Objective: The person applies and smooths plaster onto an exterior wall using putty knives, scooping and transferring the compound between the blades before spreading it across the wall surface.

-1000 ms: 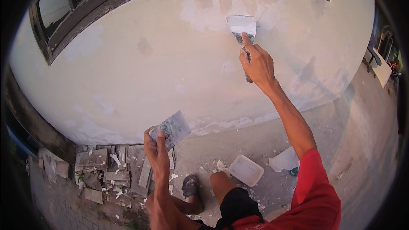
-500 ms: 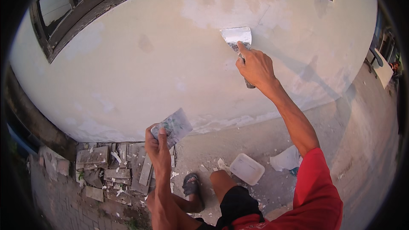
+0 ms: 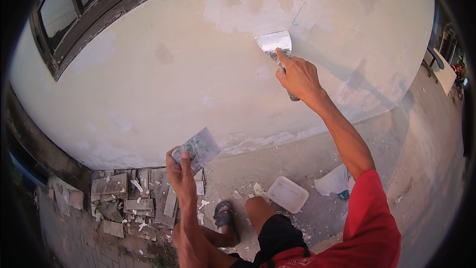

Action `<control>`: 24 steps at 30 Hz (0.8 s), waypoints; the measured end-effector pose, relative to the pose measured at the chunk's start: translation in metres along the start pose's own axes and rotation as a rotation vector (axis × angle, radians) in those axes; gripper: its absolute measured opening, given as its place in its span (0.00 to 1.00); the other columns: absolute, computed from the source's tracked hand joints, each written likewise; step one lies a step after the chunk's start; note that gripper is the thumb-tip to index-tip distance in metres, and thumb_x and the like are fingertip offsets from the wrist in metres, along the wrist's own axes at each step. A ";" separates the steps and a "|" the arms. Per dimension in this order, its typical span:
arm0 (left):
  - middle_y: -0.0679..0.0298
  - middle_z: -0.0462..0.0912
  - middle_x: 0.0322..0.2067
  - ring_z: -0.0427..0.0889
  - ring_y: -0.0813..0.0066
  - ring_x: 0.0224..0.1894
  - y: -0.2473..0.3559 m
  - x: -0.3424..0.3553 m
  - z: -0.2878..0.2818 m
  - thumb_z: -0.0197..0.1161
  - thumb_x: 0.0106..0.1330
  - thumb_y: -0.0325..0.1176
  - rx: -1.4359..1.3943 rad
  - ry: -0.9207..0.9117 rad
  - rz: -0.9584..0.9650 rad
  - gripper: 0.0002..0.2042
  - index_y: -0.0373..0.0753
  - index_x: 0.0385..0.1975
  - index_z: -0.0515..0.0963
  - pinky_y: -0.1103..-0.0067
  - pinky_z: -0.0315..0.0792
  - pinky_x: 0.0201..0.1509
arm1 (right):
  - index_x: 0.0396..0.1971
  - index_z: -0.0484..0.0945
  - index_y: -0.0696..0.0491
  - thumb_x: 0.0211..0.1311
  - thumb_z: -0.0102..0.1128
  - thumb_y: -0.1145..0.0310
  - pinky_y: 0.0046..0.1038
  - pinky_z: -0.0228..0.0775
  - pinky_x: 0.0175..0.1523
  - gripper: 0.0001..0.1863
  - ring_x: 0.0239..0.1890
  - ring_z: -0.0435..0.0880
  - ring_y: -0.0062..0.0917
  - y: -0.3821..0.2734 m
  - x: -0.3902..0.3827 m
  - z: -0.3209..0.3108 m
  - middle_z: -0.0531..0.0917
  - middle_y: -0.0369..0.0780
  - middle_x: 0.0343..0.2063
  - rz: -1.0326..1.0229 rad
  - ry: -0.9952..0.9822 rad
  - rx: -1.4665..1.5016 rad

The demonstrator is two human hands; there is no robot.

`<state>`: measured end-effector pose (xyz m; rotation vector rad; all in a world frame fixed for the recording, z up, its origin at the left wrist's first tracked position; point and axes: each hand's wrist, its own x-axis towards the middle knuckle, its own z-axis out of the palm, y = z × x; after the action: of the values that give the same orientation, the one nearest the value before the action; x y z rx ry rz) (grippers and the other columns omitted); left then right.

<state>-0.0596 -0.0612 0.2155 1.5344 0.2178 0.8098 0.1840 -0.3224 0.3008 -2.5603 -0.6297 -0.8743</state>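
Note:
My right hand (image 3: 299, 77) grips a putty knife (image 3: 275, 43) by its handle, the index finger stretched along toward the wide, pale-coated blade. That blade lies at or very near the cream wall (image 3: 148, 94), below a thin dark crack; whether it touches, I cannot tell. Lower and to the left, my left hand (image 3: 182, 173) pinches a flat, greyish rectangular plate (image 3: 199, 148) with greenish smudges, thumb on its face. This plate is held up in front of the wall's foot. Whitish patches mark the wall around the putty knife and along its base.
A dark-framed window (image 3: 59, 17) sits at the upper left. Broken boards or tiles (image 3: 111, 186) are piled below the wall. On the floor are a white tray (image 3: 287, 194), a white bag-like thing (image 3: 331, 181) and scattered flakes. A chair (image 3: 436, 59) stands far right.
The whole view has shifted slightly. Both hands keep their holds and have barely moved; the crack above the putty knife shows more plainly.

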 end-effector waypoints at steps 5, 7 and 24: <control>0.72 0.73 0.28 0.64 0.90 0.28 0.010 -0.002 -0.003 0.55 0.74 0.36 0.060 0.048 0.107 0.11 0.34 0.46 0.71 0.89 0.60 0.30 | 0.64 0.68 0.54 0.60 0.56 0.66 0.34 0.74 0.27 0.30 0.21 0.80 0.33 0.015 0.022 -0.027 0.77 0.44 0.22 -0.078 0.251 0.010; 0.71 0.74 0.29 0.66 0.89 0.29 0.004 -0.001 0.003 0.54 0.74 0.35 0.050 0.012 0.069 0.11 0.33 0.46 0.71 0.89 0.62 0.32 | 0.65 0.67 0.52 0.62 0.57 0.65 0.34 0.74 0.27 0.30 0.20 0.79 0.32 0.028 0.048 -0.021 0.77 0.43 0.24 -0.097 0.296 -0.051; 0.69 0.76 0.31 0.69 0.88 0.31 -0.009 -0.002 0.006 0.55 0.73 0.35 0.062 -0.007 0.011 0.12 0.33 0.47 0.70 0.87 0.65 0.35 | 0.63 0.65 0.65 0.61 0.49 0.66 0.30 0.75 0.24 0.30 0.11 0.78 0.30 -0.007 0.059 -0.043 0.82 0.47 0.17 0.282 0.237 0.460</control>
<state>-0.0547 -0.0655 0.2063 1.5981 0.2316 0.8121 0.2012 -0.3192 0.3718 -2.0328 -0.3374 -0.8086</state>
